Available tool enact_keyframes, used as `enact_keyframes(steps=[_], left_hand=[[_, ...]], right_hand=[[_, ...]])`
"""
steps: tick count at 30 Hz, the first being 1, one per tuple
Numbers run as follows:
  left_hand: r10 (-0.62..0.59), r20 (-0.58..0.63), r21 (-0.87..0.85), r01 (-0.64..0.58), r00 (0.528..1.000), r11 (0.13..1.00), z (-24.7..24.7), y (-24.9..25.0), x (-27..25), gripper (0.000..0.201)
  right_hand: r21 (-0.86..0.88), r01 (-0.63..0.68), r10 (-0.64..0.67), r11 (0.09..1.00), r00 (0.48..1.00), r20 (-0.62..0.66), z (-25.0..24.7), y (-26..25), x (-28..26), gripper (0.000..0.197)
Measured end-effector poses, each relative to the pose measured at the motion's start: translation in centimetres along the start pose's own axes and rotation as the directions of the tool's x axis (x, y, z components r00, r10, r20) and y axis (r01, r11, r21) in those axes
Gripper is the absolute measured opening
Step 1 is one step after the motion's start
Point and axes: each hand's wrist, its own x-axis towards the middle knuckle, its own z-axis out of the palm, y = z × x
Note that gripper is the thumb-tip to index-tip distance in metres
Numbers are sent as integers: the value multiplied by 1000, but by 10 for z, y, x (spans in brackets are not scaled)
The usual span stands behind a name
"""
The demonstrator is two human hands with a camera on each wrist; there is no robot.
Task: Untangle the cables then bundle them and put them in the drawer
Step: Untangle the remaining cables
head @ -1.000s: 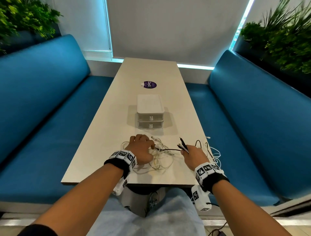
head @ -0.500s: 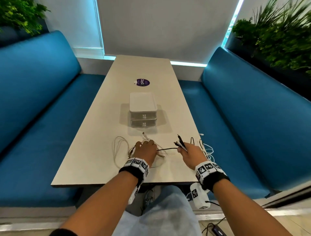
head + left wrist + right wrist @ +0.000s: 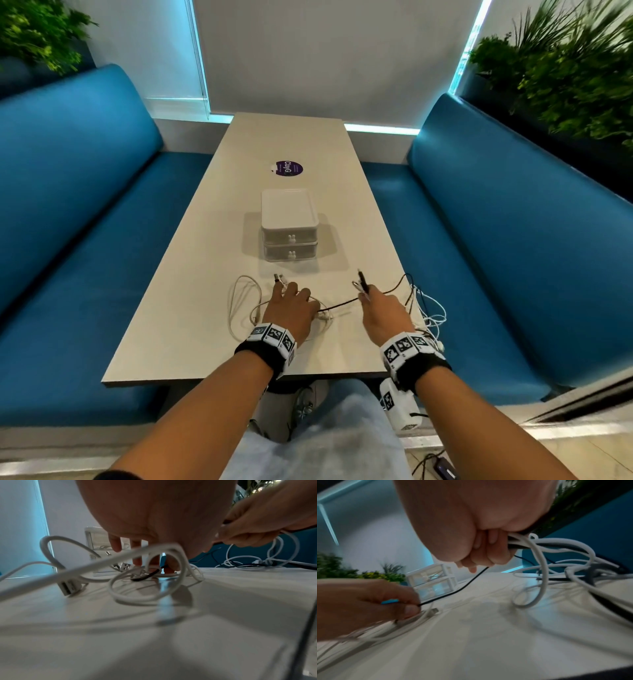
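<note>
Flanking table (image 3: 191, 274), blue benches (image 3: 78, 222)

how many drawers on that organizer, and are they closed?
2. Upper drawer sits directly above the lower drawer in the white organizer mid-table, beyond both hands. Both look closed; none seems hidden.
</note>
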Motion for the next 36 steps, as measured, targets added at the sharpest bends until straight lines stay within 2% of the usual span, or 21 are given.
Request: enact_keyframes(steps=[5,10,13,19,24,30,33,36], left_hand=[[39,11,-33,-39,999,999,0,3,0,28],[20,-13,-77,-21,1000,997,7,-3,-8,23],[1,-12,-105,-2,1000,994,11,-14,-8,24],[22,-11,-132,-24,1000,991,4,-23,-5,26],[-17,6,-125,17,1000,992,4,-42,-12,26],[-39,-19,-85,37,999,996,2,-34,-13,27],[-15,-29,-48,13,999,999,-4,-29,-11,24],[58,-58,15,-57,997,998,-14,-17,-7,25]], right_hand=[[34,164,-167,986,978,123,21,-24,-2,31],[113,151,-172,982,963,209,30,-26,5,29],[167,109,-139,980,973,181,22,-21,10,29],[149,56,-85,987,977,197,10,-10,12,28],[204,-16,-27,979,978,206,5,3,7,18],[283,-33,-25,959,980,197,-2,-2,7,23],[223,8,-42,975,988,146,-6,-9,7,28],[198,103,-130,975,983,130,1,-26,4,35]])
